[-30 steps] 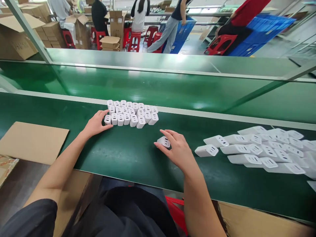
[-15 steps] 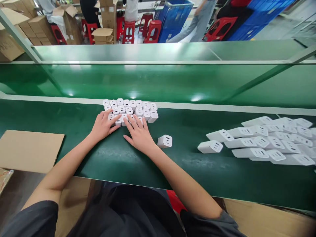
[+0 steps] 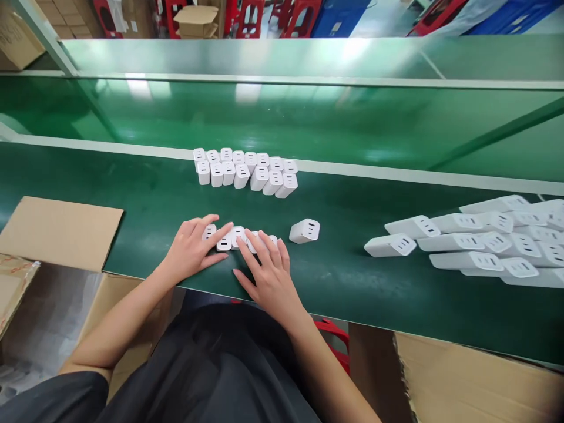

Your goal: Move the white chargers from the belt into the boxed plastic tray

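Note:
A short row of white power chargers with dark port slots (image 3: 238,236) stands upright near the front edge of the green bench. My left hand (image 3: 188,249) presses against the row's left end, fingers curved over it. My right hand (image 3: 272,279) covers the right end, its fingers bent over the tops and hiding some chargers. Behind the hands, two rows of the same chargers (image 3: 242,175) stand by the bench's back rail. One lone charger (image 3: 305,231) stands just right of my right hand.
A large group of chargers (image 3: 484,241) stands on the right of the green bench (image 3: 352,294). Flat cardboard (image 3: 61,232) lies at the left. Open cartons (image 3: 476,376) sit below the front edge. A white rail (image 3: 374,175) runs along the back, with red stools (image 3: 250,17) beyond.
Both hands have drawn the front row of chargers towards my body, apart from the two rows behind. The camera view has tilted down.

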`<move>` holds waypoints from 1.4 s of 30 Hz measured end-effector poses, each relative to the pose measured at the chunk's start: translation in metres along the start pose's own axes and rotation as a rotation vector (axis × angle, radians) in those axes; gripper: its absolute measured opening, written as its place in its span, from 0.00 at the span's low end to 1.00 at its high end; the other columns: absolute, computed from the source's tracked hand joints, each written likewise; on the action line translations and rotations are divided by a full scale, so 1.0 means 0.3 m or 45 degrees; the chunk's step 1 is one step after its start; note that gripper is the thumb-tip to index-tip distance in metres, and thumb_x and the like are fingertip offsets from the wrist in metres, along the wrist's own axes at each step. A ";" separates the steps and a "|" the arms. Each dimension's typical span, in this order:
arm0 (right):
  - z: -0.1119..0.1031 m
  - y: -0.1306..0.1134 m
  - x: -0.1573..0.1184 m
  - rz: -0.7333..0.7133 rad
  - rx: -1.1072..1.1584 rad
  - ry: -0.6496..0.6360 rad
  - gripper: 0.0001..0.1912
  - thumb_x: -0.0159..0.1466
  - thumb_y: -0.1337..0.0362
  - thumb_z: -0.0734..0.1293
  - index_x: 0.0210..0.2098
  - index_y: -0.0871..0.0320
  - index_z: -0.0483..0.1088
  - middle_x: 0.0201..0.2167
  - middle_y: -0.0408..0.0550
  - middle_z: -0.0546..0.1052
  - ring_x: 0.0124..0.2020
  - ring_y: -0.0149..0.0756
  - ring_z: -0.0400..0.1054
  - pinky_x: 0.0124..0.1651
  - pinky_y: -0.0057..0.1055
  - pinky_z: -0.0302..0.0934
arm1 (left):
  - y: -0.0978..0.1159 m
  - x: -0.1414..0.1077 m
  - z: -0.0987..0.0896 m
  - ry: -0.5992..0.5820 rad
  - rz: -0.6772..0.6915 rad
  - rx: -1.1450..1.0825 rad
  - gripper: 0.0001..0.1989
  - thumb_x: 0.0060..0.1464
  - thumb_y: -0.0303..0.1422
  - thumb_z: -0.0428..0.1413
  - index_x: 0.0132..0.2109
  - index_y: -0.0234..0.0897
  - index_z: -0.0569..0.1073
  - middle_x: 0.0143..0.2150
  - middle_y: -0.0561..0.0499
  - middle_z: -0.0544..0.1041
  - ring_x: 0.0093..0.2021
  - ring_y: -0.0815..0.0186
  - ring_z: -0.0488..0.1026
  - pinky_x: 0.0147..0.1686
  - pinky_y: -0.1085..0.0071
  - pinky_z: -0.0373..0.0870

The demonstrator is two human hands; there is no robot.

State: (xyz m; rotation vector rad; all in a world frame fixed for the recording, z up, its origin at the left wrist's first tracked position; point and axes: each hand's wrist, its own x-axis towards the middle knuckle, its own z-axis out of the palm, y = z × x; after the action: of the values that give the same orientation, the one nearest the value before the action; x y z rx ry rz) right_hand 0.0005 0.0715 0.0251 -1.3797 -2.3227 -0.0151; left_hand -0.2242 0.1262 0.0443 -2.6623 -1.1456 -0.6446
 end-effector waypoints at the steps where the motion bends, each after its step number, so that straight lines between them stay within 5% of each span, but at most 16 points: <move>1: 0.000 -0.001 -0.006 0.004 0.011 0.002 0.27 0.72 0.58 0.61 0.68 0.62 0.59 0.70 0.51 0.56 0.69 0.50 0.49 0.71 0.52 0.40 | 0.003 -0.008 -0.005 0.001 -0.053 -0.049 0.32 0.59 0.48 0.58 0.66 0.40 0.64 0.62 0.38 0.64 0.57 0.52 0.64 0.56 0.57 0.64; 5: -0.004 -0.001 -0.005 -0.018 0.063 0.050 0.26 0.72 0.57 0.62 0.67 0.60 0.61 0.68 0.52 0.59 0.69 0.51 0.49 0.71 0.55 0.37 | -0.011 -0.059 -0.021 0.058 -0.312 -0.330 0.45 0.54 0.50 0.63 0.70 0.40 0.54 0.66 0.38 0.60 0.64 0.51 0.58 0.62 0.54 0.62; 11: -0.012 -0.027 0.042 -0.061 0.084 0.199 0.21 0.72 0.60 0.62 0.62 0.61 0.66 0.64 0.52 0.66 0.68 0.48 0.54 0.72 0.54 0.35 | -0.053 -0.112 -0.043 -0.065 -0.536 -0.635 0.45 0.54 0.44 0.65 0.71 0.49 0.51 0.63 0.45 0.66 0.59 0.58 0.64 0.56 0.61 0.68; 18: -0.004 -0.019 0.091 -0.023 0.070 0.177 0.23 0.73 0.59 0.61 0.63 0.64 0.64 0.63 0.53 0.67 0.66 0.47 0.57 0.71 0.52 0.37 | -0.051 -0.034 -0.036 -0.143 -0.398 -0.564 0.41 0.53 0.46 0.65 0.68 0.44 0.56 0.61 0.47 0.69 0.58 0.59 0.65 0.58 0.61 0.66; 27: -0.017 0.063 0.036 0.110 0.092 0.187 0.25 0.72 0.56 0.63 0.64 0.62 0.62 0.62 0.54 0.68 0.64 0.49 0.59 0.68 0.51 0.48 | -0.011 0.033 -0.021 -0.042 -0.108 -0.188 0.34 0.58 0.53 0.58 0.62 0.35 0.67 0.56 0.47 0.75 0.53 0.59 0.71 0.50 0.64 0.69; 34: -0.016 0.068 0.017 0.184 0.361 0.163 0.28 0.71 0.58 0.63 0.68 0.58 0.58 0.63 0.56 0.66 0.65 0.45 0.59 0.65 0.44 0.59 | -0.013 0.029 0.009 -0.059 -0.113 -0.210 0.27 0.62 0.52 0.54 0.57 0.36 0.73 0.51 0.48 0.78 0.45 0.64 0.75 0.43 0.67 0.70; 42: -0.051 0.092 -0.007 0.251 0.476 0.120 0.26 0.70 0.58 0.65 0.65 0.56 0.62 0.63 0.54 0.65 0.63 0.44 0.60 0.65 0.44 0.60 | -0.010 0.028 -0.001 -0.022 -0.128 -0.196 0.30 0.60 0.53 0.56 0.58 0.35 0.71 0.49 0.47 0.78 0.44 0.62 0.75 0.40 0.66 0.70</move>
State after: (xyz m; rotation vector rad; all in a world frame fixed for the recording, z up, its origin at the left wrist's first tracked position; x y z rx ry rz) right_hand 0.0301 0.0803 0.0323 -1.3712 -1.9773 0.3849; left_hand -0.2212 0.1335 0.0485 -2.7551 -1.2914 -0.7573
